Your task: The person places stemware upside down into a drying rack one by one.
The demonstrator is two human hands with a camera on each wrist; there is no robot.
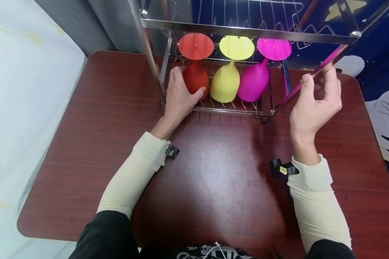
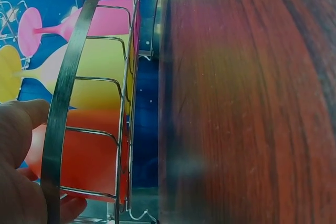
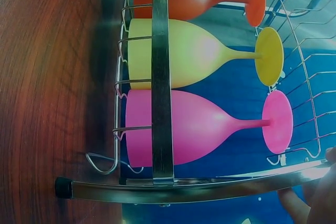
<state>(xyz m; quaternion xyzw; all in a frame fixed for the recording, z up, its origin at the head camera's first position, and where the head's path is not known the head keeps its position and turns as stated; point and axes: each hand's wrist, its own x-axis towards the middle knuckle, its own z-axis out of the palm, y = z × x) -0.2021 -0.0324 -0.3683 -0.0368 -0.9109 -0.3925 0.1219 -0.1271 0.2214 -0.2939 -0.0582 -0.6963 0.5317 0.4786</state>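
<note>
Three wine goblets stand upside down in a row on the lower tier of a metal dish rack [image 1: 246,33]: a red goblet [image 1: 197,77], a yellow goblet [image 1: 225,83] and a magenta goblet [image 1: 254,82]. My left hand [image 1: 179,91] is around the bowl of the red goblet, thumb in front and fingers on its far left side. In the left wrist view, the rack's front bar crosses before that goblet [image 2: 94,156]. My right hand [image 1: 316,104] grips the rack's right side post [image 1: 327,59] between thumb and fingers.
The rack stands at the back of a reddish-brown wooden table [image 1: 214,187]. Its upper wire tier [image 1: 246,10] hangs over the goblets' bases. Behind it hang a grey curtain [image 1: 116,25] and a dark blue patterned cloth [image 1: 376,90].
</note>
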